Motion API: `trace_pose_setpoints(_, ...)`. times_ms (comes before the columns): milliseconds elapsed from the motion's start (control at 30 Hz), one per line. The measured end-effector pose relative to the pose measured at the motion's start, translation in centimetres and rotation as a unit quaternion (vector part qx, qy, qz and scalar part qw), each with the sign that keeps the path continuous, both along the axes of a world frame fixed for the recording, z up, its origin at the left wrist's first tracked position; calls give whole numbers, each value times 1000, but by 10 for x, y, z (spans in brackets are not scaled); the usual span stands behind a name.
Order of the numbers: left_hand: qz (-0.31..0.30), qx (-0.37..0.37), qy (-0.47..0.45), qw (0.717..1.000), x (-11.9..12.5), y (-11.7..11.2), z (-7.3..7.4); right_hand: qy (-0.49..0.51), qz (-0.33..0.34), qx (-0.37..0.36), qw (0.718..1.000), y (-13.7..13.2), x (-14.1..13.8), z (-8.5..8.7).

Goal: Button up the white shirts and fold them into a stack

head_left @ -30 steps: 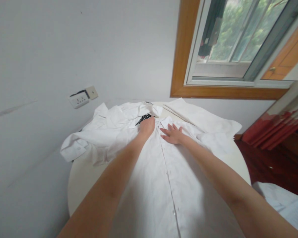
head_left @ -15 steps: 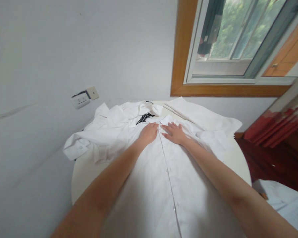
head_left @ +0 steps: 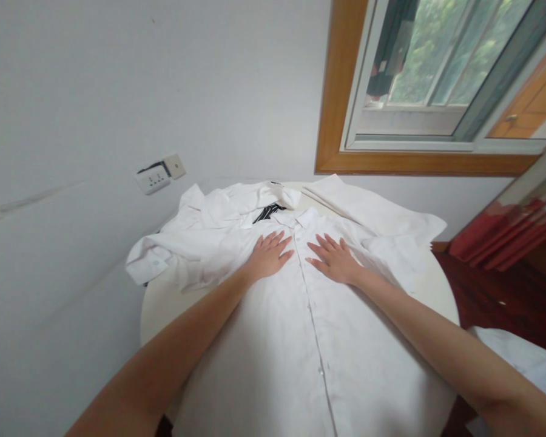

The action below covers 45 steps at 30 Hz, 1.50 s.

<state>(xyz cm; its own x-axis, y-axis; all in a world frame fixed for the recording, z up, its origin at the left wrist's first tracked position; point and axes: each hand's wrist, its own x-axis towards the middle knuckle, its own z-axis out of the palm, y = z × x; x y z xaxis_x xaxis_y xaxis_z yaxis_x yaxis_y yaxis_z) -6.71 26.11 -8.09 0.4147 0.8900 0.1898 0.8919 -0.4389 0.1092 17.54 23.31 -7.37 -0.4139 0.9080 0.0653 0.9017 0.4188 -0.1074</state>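
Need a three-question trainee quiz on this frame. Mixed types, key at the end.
1. True or false: the left hand and right hand both lie open on the white shirt.
2. Multiple choice: in the picture, where is the wooden window frame relative to the wall socket? A) Left B) Directly below C) Right
3. Fill in: the lower part of the curtain is ____.

Key: 1. True; 2. C; 3. red

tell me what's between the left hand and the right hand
In the head view, part of the white shirt lies between the left hand and right hand, its button placket running down the gap.
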Motion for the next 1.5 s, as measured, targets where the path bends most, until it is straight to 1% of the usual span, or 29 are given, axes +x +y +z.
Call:
trace_pose_setpoints(133, -9, -20, -13, 1000, -4, 9, 4, -6, -9, -15, 1000, 6, -3, 2)
trace_pose_setpoints(400, -1, -23, -18, 1000, -4, 25, 1, -14, -17, -40, 999, 21, -7, 6)
trace_pose_setpoints(500, -1, -19, -15, 1000, -4, 26, 0, -14, -17, -36, 999, 23, -7, 4)
trace_pose_setpoints(600, -2, 7, -3, 1000, -3, 22, 0, -11, -15, -23, 1000, 21, -8, 3)
trace_pose_setpoints(700, -3, 60, 18, 998, 0, 14, 8, -11, -18, 5, 1000, 15, -8, 6)
trace_pose_setpoints(800, -30, 96, 46, 994, 10, 3, 23, 6, -9, 64, 998, 9, -11, 17)
trace_pose_setpoints(867, -28, 79, 53, 995, 19, -4, 34, 39, -8, 80, 996, 6, -15, 24)
trace_pose_setpoints(900, -17, 58, 47, 997, 24, -8, 38, 63, -15, 72, 995, 5, -18, 26)
trace_pose_setpoints(967, 11, 2, 17, 1000, 30, -13, 42, 120, -38, 31, 992, 5, -24, 27)
trace_pose_setpoints(1033, 24, -47, -21, 998, 34, -18, 41, 175, -53, -10, 983, 3, -32, 24)
trace_pose_setpoints(1100, 24, -60, -56, 996, 34, -20, 35, 205, -59, -24, 977, 0, -38, 20)
trace_pose_setpoints(1200, 17, -33, -101, 994, 31, -23, 22, 197, -72, -11, 978, -7, -45, 17)
trace_pose_setpoints(1300, -1, -12, -129, 992, 27, -24, 13, 175, -81, -2, 981, -13, -48, 19)
trace_pose_setpoints(1400, -19, -20, -155, 988, 25, -22, 11, 169, -77, -2, 983, -15, -48, 20)
trace_pose_setpoints(1500, -35, -42, -185, 981, 22, -20, 13, 169, -67, -7, 983, -12, -46, 19)
